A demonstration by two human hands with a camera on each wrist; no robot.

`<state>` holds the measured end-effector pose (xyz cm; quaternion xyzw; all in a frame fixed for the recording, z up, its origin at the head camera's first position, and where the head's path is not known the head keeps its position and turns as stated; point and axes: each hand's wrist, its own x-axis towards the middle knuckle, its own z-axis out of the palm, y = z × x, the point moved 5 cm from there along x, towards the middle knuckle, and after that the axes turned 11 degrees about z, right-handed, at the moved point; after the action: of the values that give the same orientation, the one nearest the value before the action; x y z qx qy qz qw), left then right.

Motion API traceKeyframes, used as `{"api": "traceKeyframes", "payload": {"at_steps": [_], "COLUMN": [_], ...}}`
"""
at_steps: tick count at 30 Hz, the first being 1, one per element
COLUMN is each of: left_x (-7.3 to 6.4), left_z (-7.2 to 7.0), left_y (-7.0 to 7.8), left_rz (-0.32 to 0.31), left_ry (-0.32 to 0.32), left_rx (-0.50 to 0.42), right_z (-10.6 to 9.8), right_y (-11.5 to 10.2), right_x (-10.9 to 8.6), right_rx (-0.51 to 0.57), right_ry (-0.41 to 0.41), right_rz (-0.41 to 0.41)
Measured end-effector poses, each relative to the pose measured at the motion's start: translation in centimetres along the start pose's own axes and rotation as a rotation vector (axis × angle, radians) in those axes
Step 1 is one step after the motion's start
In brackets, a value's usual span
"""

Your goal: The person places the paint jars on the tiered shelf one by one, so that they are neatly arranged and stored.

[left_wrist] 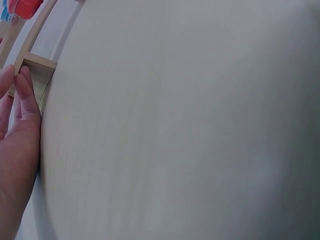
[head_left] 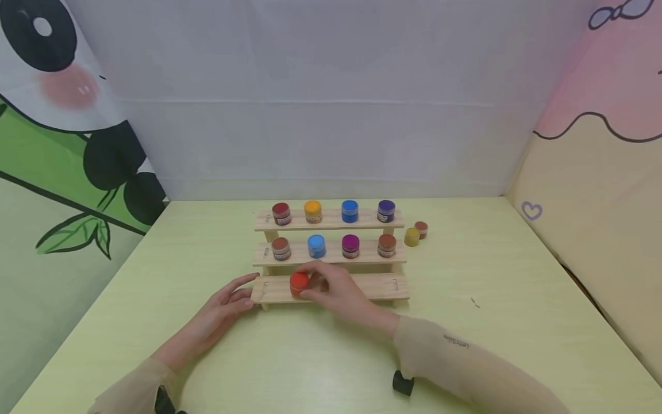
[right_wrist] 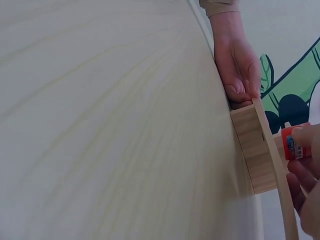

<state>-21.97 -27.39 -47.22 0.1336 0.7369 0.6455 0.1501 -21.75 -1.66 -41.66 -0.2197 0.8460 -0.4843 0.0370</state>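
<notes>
My right hand (head_left: 338, 290) pinches a small red paint jar (head_left: 299, 283) between thumb and fingers, at the left part of the lowest shelf (head_left: 369, 286) of a three-tier wooden rack. The jar's printed label shows in the right wrist view. At the rack's left end, my left hand (head_left: 222, 310) holds the end of that same shelf, thumb and fingers on either side of the wood (right_wrist: 256, 107). The middle shelf (head_left: 333, 253) bears a brown jar (head_left: 281, 248), a light blue jar (head_left: 316, 246), a purple jar (head_left: 350, 246) and another brown jar (head_left: 387, 245).
On the top shelf (head_left: 331, 217) stand a dark red jar (head_left: 281, 213), a yellow-orange jar (head_left: 312, 211), a blue jar (head_left: 349, 211) and a dark violet jar (head_left: 385, 211). Right of the rack, a yellow jar (head_left: 412, 237) and a reddish-brown jar (head_left: 421, 230) stand on the table (head_left: 465, 345).
</notes>
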Motion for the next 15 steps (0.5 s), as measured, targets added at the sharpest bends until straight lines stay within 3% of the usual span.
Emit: {"api": "traceKeyframes", "payload": {"at_steps": [7, 15], "left_x": [0.0, 0.0], "left_z": [0.0, 0.1], "left_y": [0.0, 0.2], "left_rz": [0.019, -0.005], "left_ry": [-0.014, -0.013], "left_rx": [-0.016, -0.009], "right_z": [1.2, 2.2], "right_y": [-0.6, -0.8], "right_x": [0.6, 1.3], "right_rx": [0.006, -0.040], "right_ry": [-0.025, -0.017], "right_rz": [0.006, 0.007]}}
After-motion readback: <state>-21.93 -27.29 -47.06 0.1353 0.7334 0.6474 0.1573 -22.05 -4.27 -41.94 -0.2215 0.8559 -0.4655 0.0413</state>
